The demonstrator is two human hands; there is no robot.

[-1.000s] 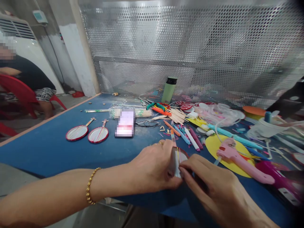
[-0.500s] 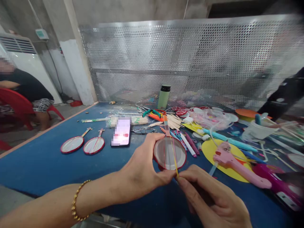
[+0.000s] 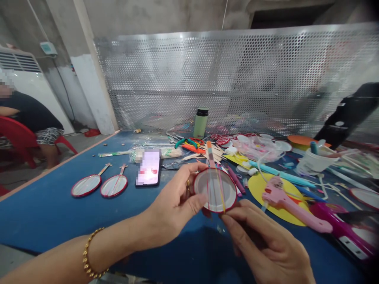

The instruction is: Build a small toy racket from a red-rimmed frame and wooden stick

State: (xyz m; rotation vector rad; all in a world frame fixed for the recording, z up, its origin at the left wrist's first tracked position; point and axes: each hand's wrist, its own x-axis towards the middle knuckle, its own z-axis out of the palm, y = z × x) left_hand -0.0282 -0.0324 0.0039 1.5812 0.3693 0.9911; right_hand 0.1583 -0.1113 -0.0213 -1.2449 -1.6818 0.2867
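A small toy banjo (image 3: pixel 215 189), made from a round grey-white disc with a red rim and a craft-stick neck, is tilted up in front of me. My left hand (image 3: pixel 180 199) grips its left side, with the thumb pressed on the face and the fingers behind. A yellow rubber band (image 3: pixel 221 189) and a pink one run lengthwise across the disc. At the bottom rim, my right hand (image 3: pixel 260 236) is closed, thumb and forefinger pinching the yellow band's lower end. Two similar toy banjos (image 3: pixel 86 185) (image 3: pixel 114 186) lie flat to the left.
A phone (image 3: pixel 149 169) lies left of centre. Behind stand a green bottle (image 3: pixel 201 123) and craft sticks (image 3: pixel 217 154). On the right, a pink glue gun (image 3: pixel 296 203) rests on a yellow disc (image 3: pixel 257 187) near a white cup (image 3: pixel 316 161). A person (image 3: pixel 32 114) sits at far left.
My left thumb has moved from the bottom rim onto the disc's face. The yellow band's end now lies against the rim, my right fingers close to it. The view has shifted slightly.
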